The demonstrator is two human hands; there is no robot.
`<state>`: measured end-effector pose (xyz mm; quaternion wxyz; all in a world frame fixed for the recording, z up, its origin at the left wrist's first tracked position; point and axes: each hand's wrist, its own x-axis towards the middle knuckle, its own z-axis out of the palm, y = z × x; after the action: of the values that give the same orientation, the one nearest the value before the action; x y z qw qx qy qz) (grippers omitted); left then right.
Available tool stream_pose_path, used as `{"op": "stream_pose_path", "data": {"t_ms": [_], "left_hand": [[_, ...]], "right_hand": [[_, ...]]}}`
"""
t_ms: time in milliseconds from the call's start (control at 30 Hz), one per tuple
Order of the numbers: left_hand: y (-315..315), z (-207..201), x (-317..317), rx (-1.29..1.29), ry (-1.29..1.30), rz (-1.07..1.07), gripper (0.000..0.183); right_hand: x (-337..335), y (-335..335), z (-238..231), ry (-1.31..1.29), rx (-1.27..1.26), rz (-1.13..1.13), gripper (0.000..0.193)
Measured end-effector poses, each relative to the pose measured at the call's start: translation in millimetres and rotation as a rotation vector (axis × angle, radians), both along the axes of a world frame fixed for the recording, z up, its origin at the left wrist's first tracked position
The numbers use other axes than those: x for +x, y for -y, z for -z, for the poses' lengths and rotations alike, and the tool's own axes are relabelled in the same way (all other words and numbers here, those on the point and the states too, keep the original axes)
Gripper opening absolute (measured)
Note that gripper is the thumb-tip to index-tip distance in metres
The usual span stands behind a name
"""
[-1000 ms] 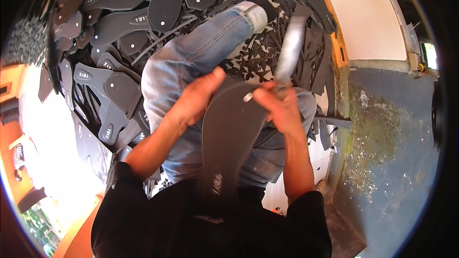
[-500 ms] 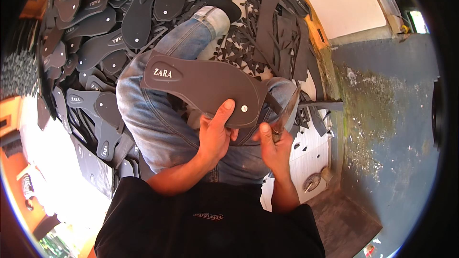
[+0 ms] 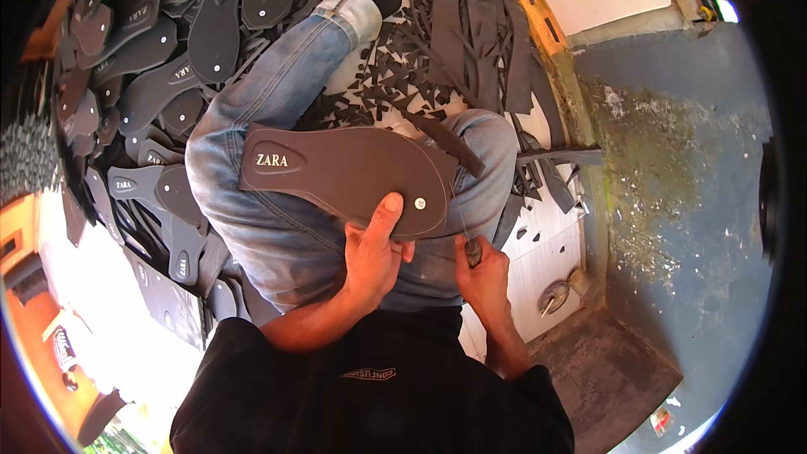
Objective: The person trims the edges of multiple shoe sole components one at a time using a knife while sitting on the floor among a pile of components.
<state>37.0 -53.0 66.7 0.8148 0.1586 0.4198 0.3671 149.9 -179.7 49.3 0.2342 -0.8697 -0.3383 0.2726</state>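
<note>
A dark brown shoe sole [image 3: 345, 170] lies across my lap, heel end to the left and broad toe end to the right. My left hand [image 3: 376, 248] grips its near edge, thumb on top beside a small white round sticker and fingers underneath. In my right hand [image 3: 483, 273] is a knife [image 3: 473, 250], held by its handle. Its thin blade points away from me along the sole's toe edge; whether it touches is hard to tell. A dark strip of offcut [image 3: 452, 145] hangs off the toe end above my knee.
Many dark soles [image 3: 220, 21] are heaped at the left and far left. Small triangular scraps [image 3: 378, 84] and long offcut strips [image 3: 483, 50] cover the floor ahead. A stained blue-grey wall [image 3: 672, 168] rises at the right, with a small round dish [image 3: 553, 296] near its foot.
The knife has moved from beside the sole to its toe edge, its blade now seen thin. The offcut strip at the toe end stands out more. My left hand keeps its grip.
</note>
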Motion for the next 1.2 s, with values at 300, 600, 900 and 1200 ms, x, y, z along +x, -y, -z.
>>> {"op": "stream_pose_path", "data": {"t_ms": [300,600,900,1200], "left_hand": [[26.2,14.7,-46.8,0.031,-0.127,0.224,0.023],[-22.9,35.5,-96.3,-0.081,-0.19,-0.115,0.027],[-108.6,15.3,-110.0,0.203,-0.386,0.328,0.02],[-103.7,18.3,-97.2,0.097,-0.294,0.49,0.034]], "right_hand": [[13.4,-76.6,4.9,-0.215,0.179,-0.222,0.019],[-11.0,-61.7,-10.1,-0.917,0.1,-0.14,0.021],[-34.9,-63.5,8.0,-0.524,0.173,-0.158,0.04],[-32.1,-64.3,22.8,-0.181,0.104,-0.284,0.04]]}}
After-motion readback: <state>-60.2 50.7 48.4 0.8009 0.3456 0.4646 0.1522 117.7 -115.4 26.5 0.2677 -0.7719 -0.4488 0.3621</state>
